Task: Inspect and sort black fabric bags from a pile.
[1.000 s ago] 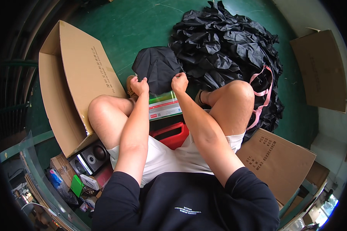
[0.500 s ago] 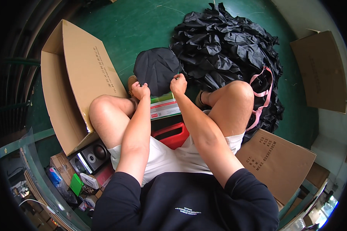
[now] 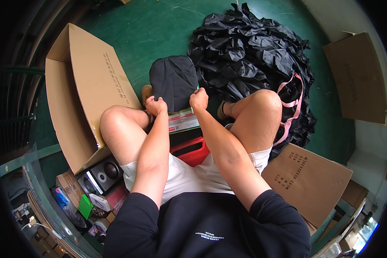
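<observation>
A piece of black fabric (image 3: 174, 81) is spread between my hands, slightly creased, its near edge toward me. My left hand (image 3: 156, 105) grips its near left edge with the fingers closed. On the near right edge, my right hand (image 3: 198, 99) is closed on the same fabric. Beneath the fabric lies a white, red and green box (image 3: 184, 121), partly covered by it. A large heap of crumpled black fabric (image 3: 249, 51) is just beyond my right hand, to the right.
An open cardboard box (image 3: 99, 73) stands left of my legs; another carton (image 3: 307, 182) is at right. A red plastic object (image 3: 193, 152) sits between my thighs. Pink straps (image 3: 294, 107) lie on the heap. A further carton (image 3: 357, 79) leans by the right wall.
The black fabric has come slightly nearer to me and its outline is less round, more squared. Both hands have lowered a little while keeping hold of it.
</observation>
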`<action>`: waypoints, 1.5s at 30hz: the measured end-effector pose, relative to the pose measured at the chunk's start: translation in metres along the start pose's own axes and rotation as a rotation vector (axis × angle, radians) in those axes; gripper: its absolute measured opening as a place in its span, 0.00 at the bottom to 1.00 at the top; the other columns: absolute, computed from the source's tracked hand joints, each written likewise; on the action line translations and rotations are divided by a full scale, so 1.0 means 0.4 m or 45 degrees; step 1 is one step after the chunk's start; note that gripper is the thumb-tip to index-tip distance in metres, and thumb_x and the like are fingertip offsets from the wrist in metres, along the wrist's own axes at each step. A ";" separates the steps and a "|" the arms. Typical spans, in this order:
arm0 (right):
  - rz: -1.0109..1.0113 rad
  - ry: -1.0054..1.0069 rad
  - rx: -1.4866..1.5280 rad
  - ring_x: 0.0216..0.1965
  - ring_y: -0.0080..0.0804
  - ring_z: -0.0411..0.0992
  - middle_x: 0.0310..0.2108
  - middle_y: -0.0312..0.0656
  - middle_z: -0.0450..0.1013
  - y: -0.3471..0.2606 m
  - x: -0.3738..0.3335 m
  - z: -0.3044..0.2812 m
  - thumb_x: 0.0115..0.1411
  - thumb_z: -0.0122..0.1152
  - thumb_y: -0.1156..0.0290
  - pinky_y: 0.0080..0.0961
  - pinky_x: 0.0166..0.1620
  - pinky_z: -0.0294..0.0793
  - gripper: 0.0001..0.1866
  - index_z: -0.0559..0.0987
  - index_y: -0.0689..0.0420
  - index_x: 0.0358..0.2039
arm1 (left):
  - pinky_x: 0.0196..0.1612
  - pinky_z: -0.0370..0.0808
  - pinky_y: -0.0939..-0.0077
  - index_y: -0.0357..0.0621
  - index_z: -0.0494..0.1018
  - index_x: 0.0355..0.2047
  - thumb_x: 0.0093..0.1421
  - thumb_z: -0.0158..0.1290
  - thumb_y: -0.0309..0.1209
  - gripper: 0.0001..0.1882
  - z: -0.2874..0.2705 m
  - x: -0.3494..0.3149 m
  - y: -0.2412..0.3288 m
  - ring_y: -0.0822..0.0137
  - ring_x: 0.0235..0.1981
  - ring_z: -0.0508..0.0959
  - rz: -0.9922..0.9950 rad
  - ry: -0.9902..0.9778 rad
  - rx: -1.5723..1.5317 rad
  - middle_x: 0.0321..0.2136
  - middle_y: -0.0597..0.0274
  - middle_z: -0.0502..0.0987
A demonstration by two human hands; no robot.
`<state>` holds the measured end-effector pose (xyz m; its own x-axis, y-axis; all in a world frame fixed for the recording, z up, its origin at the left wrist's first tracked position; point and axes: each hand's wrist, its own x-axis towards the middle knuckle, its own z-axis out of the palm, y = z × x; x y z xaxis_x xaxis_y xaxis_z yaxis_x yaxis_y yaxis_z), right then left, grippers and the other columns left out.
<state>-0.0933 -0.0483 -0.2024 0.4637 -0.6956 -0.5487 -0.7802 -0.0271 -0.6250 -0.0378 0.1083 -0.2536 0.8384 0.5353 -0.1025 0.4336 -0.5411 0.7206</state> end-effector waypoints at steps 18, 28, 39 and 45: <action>0.080 0.095 -0.063 0.42 0.52 0.77 0.36 0.52 0.78 -0.013 -0.002 -0.016 0.53 0.58 0.70 0.42 0.47 0.74 0.09 0.76 0.56 0.35 | 0.71 0.36 0.52 0.51 0.42 0.71 0.62 0.47 0.54 0.44 0.056 -0.104 0.062 0.49 0.72 0.38 1.030 -0.520 0.818 0.72 0.49 0.35; -0.014 0.214 -0.280 0.52 0.52 0.72 0.51 0.52 0.71 -0.114 0.216 -0.124 0.51 0.57 0.70 0.39 0.53 0.73 0.17 0.80 0.62 0.41 | 0.69 0.28 0.46 0.55 0.34 0.72 0.66 0.39 0.54 0.42 -0.009 -0.226 0.025 0.47 0.72 0.30 0.883 -0.682 0.956 0.71 0.47 0.27; 0.026 0.066 -0.707 0.57 0.51 0.68 0.61 0.45 0.62 -0.042 0.349 -0.246 0.53 0.60 0.64 0.39 0.56 0.72 0.24 0.77 0.60 0.51 | 0.67 0.19 0.46 0.56 0.26 0.71 0.67 0.33 0.58 0.43 -0.022 -0.205 0.093 0.49 0.70 0.19 0.601 -1.075 1.139 0.69 0.48 0.17; -0.260 0.168 -0.738 0.52 0.54 0.71 0.50 0.52 0.73 -0.024 0.362 -0.244 0.54 0.58 0.68 0.40 0.54 0.74 0.18 0.80 0.64 0.43 | 0.67 0.19 0.45 0.56 0.27 0.71 0.66 0.34 0.58 0.43 -0.016 -0.202 0.080 0.48 0.70 0.20 0.638 -1.042 1.122 0.70 0.48 0.17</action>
<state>-0.0596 -0.2189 -0.2215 0.6002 -0.7173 -0.3538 -0.7996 -0.5275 -0.2870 -0.0938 0.0521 -0.2180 0.7925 -0.2266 -0.5661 -0.1753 -0.9739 0.1444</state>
